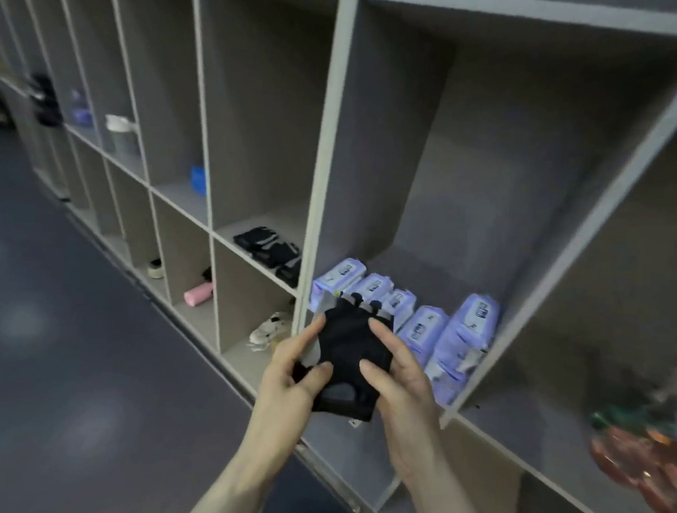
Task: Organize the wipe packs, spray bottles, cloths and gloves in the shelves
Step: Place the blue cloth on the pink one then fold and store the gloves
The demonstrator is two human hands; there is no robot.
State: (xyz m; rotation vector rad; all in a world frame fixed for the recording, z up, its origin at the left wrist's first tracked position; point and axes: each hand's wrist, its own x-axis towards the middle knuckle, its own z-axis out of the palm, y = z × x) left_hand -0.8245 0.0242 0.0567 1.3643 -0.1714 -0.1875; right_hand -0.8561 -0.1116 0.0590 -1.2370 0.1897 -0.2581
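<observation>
A black and grey fingerless glove (pixel 348 350) is held in front of the shelf unit (pixel 320 201), gripped from both sides by my left hand (pixel 289 378) and my right hand (pixel 397 383). Behind it, several purple wipe packs (pixel 423 322) stand in a row in the large compartment. More black gloves (pixel 271 249) lie in the compartment to the left. A blue pack (pixel 198 180), a white spray bottle (pixel 119 130) and a purple bottle (pixel 79 107) sit in compartments further left.
The lower row holds a pink roll (pixel 198 293), a white patterned cloth (pixel 269 331) and a small jar (pixel 156 268). An orange and green bag (pixel 642 452) sits in the right compartment. Dark floor (pixel 73 341) spreads to the left.
</observation>
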